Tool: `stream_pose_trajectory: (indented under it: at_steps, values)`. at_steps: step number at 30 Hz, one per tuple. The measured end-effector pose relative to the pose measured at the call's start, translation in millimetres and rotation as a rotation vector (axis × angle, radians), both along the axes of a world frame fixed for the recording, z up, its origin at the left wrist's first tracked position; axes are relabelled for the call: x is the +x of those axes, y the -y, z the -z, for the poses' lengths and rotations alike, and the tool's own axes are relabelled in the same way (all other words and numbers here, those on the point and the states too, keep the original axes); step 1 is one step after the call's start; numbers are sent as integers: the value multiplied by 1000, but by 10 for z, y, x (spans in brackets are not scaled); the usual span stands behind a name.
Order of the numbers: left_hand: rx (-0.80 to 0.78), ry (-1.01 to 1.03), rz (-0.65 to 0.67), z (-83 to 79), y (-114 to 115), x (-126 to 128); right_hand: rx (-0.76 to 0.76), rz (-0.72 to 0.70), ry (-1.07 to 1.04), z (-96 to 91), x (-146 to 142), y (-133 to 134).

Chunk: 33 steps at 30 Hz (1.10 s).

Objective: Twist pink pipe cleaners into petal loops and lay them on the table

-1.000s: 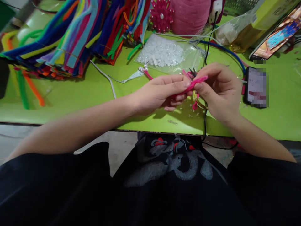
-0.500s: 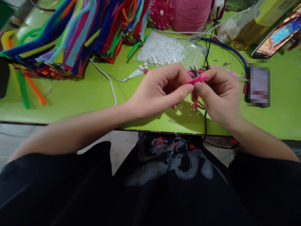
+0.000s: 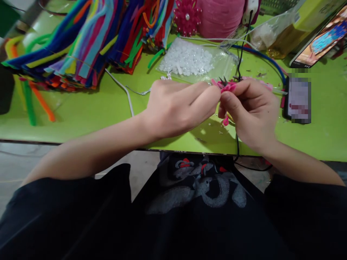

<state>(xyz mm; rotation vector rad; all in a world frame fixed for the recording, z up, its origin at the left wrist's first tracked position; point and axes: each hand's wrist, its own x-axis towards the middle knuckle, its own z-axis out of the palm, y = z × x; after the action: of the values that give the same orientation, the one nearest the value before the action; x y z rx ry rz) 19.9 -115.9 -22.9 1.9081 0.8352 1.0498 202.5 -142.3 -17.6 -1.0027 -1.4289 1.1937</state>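
A short bent piece of bright pink pipe cleaner is pinched between the thumb and index finger of my right hand. My left hand is closed and turned knuckles-up against the same piece; its fingertips are hidden behind the hand. Just beyond the pink piece, the dark pointed tips of a metal tool show, the rest of it covered. Below the right fingers is a small pink loop. More pink pieces lie behind the right hand.
Bundles of coloured pipe cleaners lie at the back left of the green table. A bag of white beads sits behind my hands. A pink flower, a black cable and two phones are also around.
My left hand has rolled over from a thumb-and-finger pinch to a knuckles-up fist beside the pink piece. The right hand has barely moved, and the pink piece looks more folded.
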Motion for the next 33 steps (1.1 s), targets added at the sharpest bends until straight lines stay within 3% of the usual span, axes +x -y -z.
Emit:
stream_pose_trajectory:
  at_steps: [7, 9, 11, 13, 15, 18, 20, 22, 28, 31, 33]
  values:
    - [308, -132, -131, 34, 20, -122, 42, 58, -25, -6, 21, -28]
    - [118, -25, 5, 14, 6, -152, 87, 54, -21, 5, 37, -24]
    - [-255, 139, 204, -4, -32, -156, 146, 56, 0, 15, 45, -20]
    - [-557, 231, 316, -20, -77, -144, 173, 62, 28, 22, 51, -22]
    - [-687, 257, 328, -37, -105, -133, 178, 60, 35, 30, 62, -33]
    - [-696, 241, 331, -54, -108, -136, 170, 23, 38, 56, 95, -68]
    - [-605, 195, 296, -49, -94, -149, 156, -1, 71, 78, 120, -96]
    - [-410, 129, 212, -27, -83, -165, 123, -18, 108, 90, 137, -116]
    - [528, -308, -107, 40, -107, -232, -53, -65, 82, 23, 141, -113]
    - [689, -447, -152, 34, -131, -261, -42, -83, 107, 32, 166, -115]
    - [599, -331, -126, 26, -148, -264, 169, -72, 173, 83, 206, -139]
